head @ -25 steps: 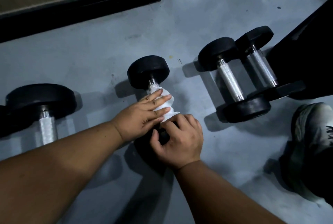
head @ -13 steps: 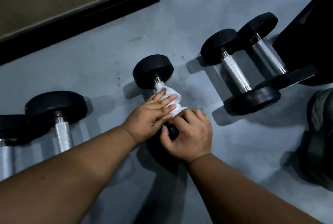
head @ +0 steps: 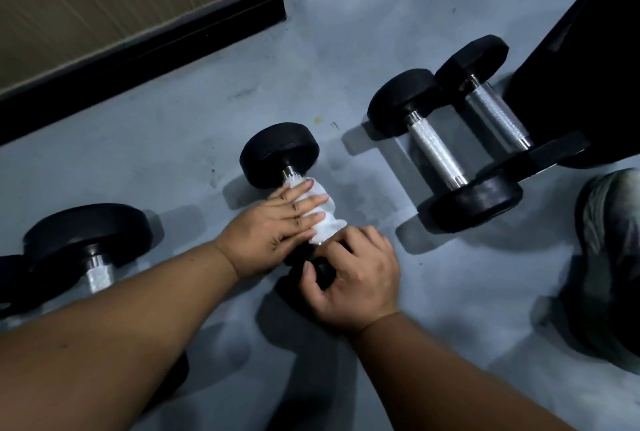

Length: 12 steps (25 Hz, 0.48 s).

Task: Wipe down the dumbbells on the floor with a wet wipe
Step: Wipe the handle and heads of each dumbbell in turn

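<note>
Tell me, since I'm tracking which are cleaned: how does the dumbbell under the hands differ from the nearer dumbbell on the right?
The middle dumbbell has its handle wrapped in a white wipe; the right dumbbell shows bare metal. The left hand and right hand touch the middle one; nothing touches the right one. Both lie on the floor with round black ends.

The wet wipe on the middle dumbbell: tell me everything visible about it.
The wet wipe is white, thin and crumpled, wrapped round the metal handle of the middle dumbbell, which lies on the grey floor. It covers most of the handle; bare metal shows only by the far black head. The left hand lays straight fingers across it, and the right hand curls over the near head, fingertips at the wipe's near edge.
</note>
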Each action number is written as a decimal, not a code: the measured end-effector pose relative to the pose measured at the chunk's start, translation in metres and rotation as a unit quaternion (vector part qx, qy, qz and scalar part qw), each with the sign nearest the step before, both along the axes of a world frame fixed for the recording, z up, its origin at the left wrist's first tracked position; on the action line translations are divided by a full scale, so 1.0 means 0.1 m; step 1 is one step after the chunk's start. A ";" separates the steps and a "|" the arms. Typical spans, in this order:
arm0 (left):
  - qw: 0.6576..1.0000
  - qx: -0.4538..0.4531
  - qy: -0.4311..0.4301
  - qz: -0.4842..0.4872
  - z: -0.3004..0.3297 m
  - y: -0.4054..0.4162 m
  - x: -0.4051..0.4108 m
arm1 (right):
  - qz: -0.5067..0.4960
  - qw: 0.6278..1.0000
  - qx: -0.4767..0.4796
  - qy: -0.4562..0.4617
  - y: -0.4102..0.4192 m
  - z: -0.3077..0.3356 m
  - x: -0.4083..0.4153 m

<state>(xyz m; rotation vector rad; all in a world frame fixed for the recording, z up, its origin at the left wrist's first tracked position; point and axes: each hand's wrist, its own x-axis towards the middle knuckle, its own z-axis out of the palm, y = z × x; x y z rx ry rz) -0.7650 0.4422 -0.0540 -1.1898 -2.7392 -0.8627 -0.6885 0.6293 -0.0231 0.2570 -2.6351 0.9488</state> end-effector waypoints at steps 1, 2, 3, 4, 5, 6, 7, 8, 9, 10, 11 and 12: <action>1.000 -0.001 -0.008 0.018 0.01 -0.06 -0.09 | 0.001 1.000 0.007 -0.001 0.00 0.00 0.00; 0.999 0.007 -0.020 0.050 0.02 -0.08 -0.13 | 0.001 1.000 0.011 -0.003 0.00 -0.01 0.01; 0.996 0.021 -0.032 0.086 0.02 -0.06 -0.12 | 0.000 1.000 0.011 -0.006 0.01 -0.01 0.01; 0.991 0.036 -0.040 0.120 0.02 0.01 -0.05 | 0.000 1.000 0.008 -0.007 0.01 -0.01 0.01; 0.987 0.046 -0.048 0.144 0.01 0.11 0.05 | -0.002 1.000 0.004 -0.008 0.01 0.00 0.00; 0.986 0.054 -0.056 0.151 0.01 0.20 0.16 | -0.005 1.000 0.001 -0.008 0.01 0.00 0.00; 0.986 0.059 -0.063 0.142 0.02 0.27 0.25 | -0.008 1.000 -0.002 -0.008 0.00 0.01 -0.01; 0.989 0.059 -0.062 0.120 0.02 0.29 0.31 | -0.008 1.000 -0.004 -0.008 0.00 0.01 -0.01; 0.993 0.052 -0.055 0.088 0.03 0.24 0.30 | -0.006 1.000 -0.005 -0.008 -0.01 0.01 -0.01; 0.997 0.040 -0.045 0.051 0.03 0.17 0.25 | -0.003 1.000 -0.004 -0.008 -0.01 0.01 0.00; 0.999 0.024 -0.040 0.017 0.02 0.09 0.17 | -0.001 1.000 0.000 -0.008 -0.01 0.01 0.00; 0.999 0.012 -0.043 -0.001 0.02 0.02 0.08 | 0.000 1.000 0.004 -0.008 -0.01 0.01 0.01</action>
